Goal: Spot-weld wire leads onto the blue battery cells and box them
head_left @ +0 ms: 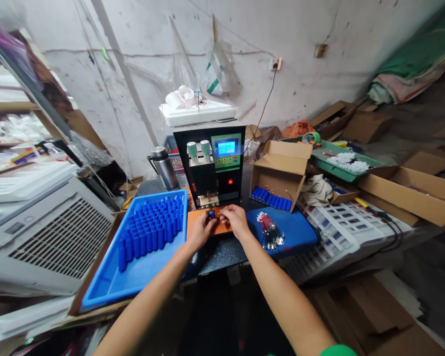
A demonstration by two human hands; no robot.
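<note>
My left hand (199,231) is closed around a blue cylindrical battery cell (211,214), its end toward the welding tips of a black spot welder (237,170). Just to the right, my right hand (237,222) is pinched; something small may be between its fingertips, but I cannot make it out. Both hands are over an orange board (222,229) in front of the machine. Whether the cell touches the welding tips (208,196) cannot be seen. Right of my right hand lies a bundle of red and black wire leads (270,231) with white connectors, on a blue surface (300,232).
On the left, a blue tray (107,291) holds rows of upright blue cells (150,227). A steel flask (163,168) stands behind it. Right of the welder is an open cardboard box (280,165) with blue cells. Farther right are a green tray (337,170) and white crate (326,232).
</note>
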